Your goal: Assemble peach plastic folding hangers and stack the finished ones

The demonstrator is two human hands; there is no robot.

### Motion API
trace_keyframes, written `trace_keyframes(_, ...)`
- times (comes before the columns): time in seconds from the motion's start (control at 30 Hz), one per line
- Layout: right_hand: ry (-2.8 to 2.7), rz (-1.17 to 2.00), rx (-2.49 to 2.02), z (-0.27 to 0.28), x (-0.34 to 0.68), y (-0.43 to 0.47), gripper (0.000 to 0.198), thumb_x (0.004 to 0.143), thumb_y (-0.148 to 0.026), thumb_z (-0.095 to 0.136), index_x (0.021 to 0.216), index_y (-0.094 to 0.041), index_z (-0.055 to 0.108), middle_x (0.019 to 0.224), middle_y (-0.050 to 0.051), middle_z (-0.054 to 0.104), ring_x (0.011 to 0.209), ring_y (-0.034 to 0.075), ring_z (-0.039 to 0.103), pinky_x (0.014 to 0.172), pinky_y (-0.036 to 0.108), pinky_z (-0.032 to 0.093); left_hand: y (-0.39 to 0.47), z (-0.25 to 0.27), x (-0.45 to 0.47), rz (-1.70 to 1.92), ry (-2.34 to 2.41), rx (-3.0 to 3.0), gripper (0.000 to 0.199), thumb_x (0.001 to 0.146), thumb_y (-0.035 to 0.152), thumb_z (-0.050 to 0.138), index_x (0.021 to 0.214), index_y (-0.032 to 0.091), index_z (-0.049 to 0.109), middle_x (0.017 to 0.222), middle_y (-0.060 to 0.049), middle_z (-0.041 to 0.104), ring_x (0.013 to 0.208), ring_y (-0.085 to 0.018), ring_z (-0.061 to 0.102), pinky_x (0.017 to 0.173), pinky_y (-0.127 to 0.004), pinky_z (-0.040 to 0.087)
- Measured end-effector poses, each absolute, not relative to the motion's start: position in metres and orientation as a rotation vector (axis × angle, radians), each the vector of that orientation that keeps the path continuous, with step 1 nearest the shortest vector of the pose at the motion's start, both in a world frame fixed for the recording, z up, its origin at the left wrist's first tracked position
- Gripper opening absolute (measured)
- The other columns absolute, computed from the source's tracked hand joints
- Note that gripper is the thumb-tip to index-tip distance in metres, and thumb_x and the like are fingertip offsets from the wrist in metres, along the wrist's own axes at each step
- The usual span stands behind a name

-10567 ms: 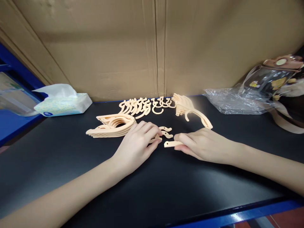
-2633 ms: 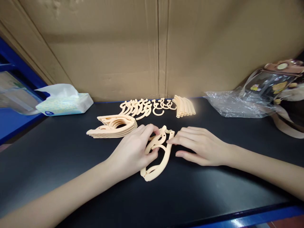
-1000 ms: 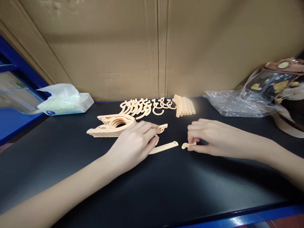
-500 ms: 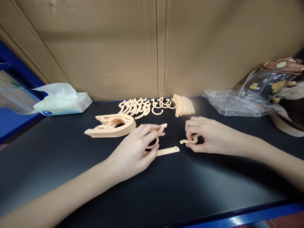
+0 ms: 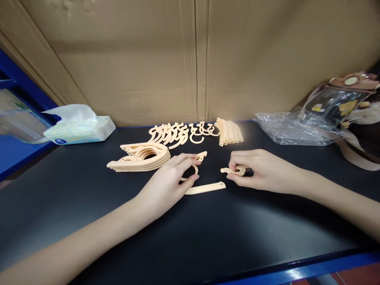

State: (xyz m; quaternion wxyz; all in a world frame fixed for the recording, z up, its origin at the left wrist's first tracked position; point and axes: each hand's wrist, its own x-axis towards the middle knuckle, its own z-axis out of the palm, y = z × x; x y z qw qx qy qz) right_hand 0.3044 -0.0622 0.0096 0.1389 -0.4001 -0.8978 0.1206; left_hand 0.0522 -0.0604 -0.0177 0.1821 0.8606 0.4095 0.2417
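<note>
Pale peach plastic parts of folding clothes hangers lie on the black table. My left hand (image 5: 173,180) pinches a hanger hook (image 5: 196,171) with its thumb and fingers; a short arm end (image 5: 202,155) pokes out above the fingertips. Just below the thumb lies a flat hanger arm (image 5: 208,189) with a hole at its tip, partly covered by the hand. Across a small gap, my right hand (image 5: 255,170) grips a small curved hanger piece (image 5: 234,171) between thumb and fingers, its narrow end pointing left. The palm side of each hand is hidden.
Folded hangers (image 5: 139,162) are stacked left of my left hand. Behind are loose curved arms (image 5: 168,133), hooks (image 5: 196,138) and straight arms (image 5: 230,132). A tissue pack (image 5: 80,130) stands left. A clear plastic bag (image 5: 297,128) and a strapped bottle (image 5: 335,105) sit right.
My right hand has shifted slightly left with the curved piece, closer to my left hand. My left hand has drawn back a little left, uncovering more of the flat arm.
</note>
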Motion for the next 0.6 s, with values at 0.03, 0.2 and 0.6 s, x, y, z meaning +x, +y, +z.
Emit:
trace_keyframes(0.03, -2.594, 0.346, -1.156, 0.0096, 0.3043, -0.0624, 0.021, 0.089, -0.03, 0.05, 0.071, -0.019, 0.049, 0.064, -0.004, 0.049, 0.054, 0.01, 0.041, 0.054, 0.025, 0.032, -0.0614, -0.0169, 0.0528, 0.674, 1.154, 2.478, 0.026, 0.092, 0.03, 0.048, 0.114, 0.022, 0.059, 0.13, -0.008, 0.053, 0.118, -0.022, 0.052, 0.083, -0.035, 0.057)
trace_keyframes(0.2, -2.622, 0.378, -1.195, 0.0101, 0.3034, -0.0622, 0.03, 0.095, -0.038, 0.042, 0.073, -0.019, 0.05, 0.067, -0.002, 0.05, 0.056, 0.011, 0.044, 0.056, 0.025, 0.032, -0.0671, -0.01, 0.0564, 0.479, 1.014, 2.77, 0.033, 0.087, 0.048, 0.055, 0.107, 0.021, 0.057, 0.141, -0.01, 0.045, 0.135, -0.03, 0.033, 0.11, -0.056, 0.026)
trace_keyframes(0.6, -2.692, 0.351, -1.361, 0.0053, 0.2943, -0.0653, 0.037, 0.1, -0.033, 0.02, 0.082, -0.02, 0.05, 0.067, 0.001, 0.057, 0.06, 0.015, 0.055, 0.059, 0.027, 0.033, -0.0619, -0.0098, 0.0545, 0.361, 0.947, 2.731, 0.019, 0.098, 0.034, 0.037, 0.092, 0.02, 0.049, 0.145, -0.01, 0.038, 0.139, -0.026, 0.027, 0.112, -0.052, 0.024)
